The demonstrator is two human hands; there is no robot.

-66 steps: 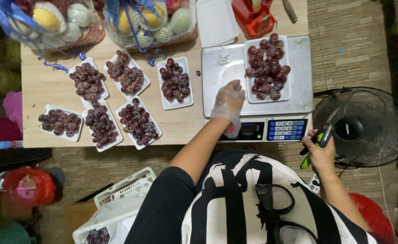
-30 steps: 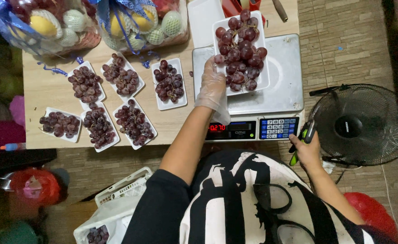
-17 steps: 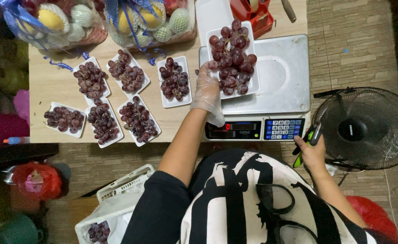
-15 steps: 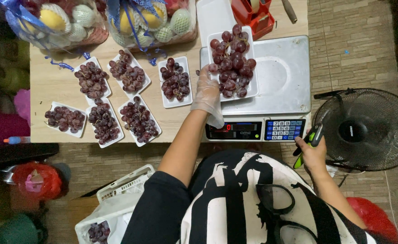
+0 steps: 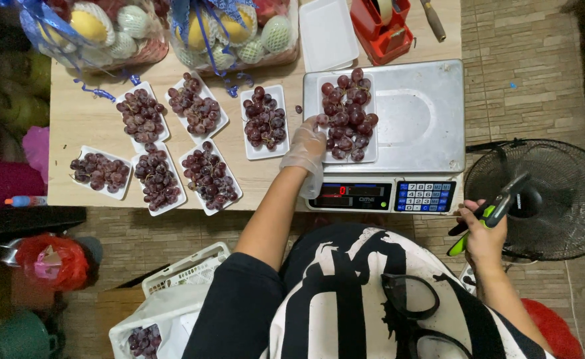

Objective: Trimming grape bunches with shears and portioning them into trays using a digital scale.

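Observation:
My left hand [image 5: 306, 147], in a thin clear glove, grips the near left edge of a white tray of dark red grapes [image 5: 347, 114]. That tray rests over the left side of the steel platform of a digital scale [image 5: 419, 119]. My right hand [image 5: 484, 234] hangs off to the right, beside the table, closed around green-handled pruning shears [image 5: 490, 213]. Several more white trays of grapes [image 5: 264, 121] lie on the wooden table [image 5: 86, 113] to the left of the scale.
Two clear bags of netted fruit [image 5: 236, 30] sit at the table's far edge. An empty white tray [image 5: 327, 33], a red tape dispenser [image 5: 380, 23] and a knife [image 5: 433, 20] lie behind the scale. A black fan [image 5: 538, 199] stands right. A white crate [image 5: 179, 272] is below.
My left hand has slid the tray of grapes leftward across the scale platform, from its right side to its left edge. My right hand with the shears stayed by the fan.

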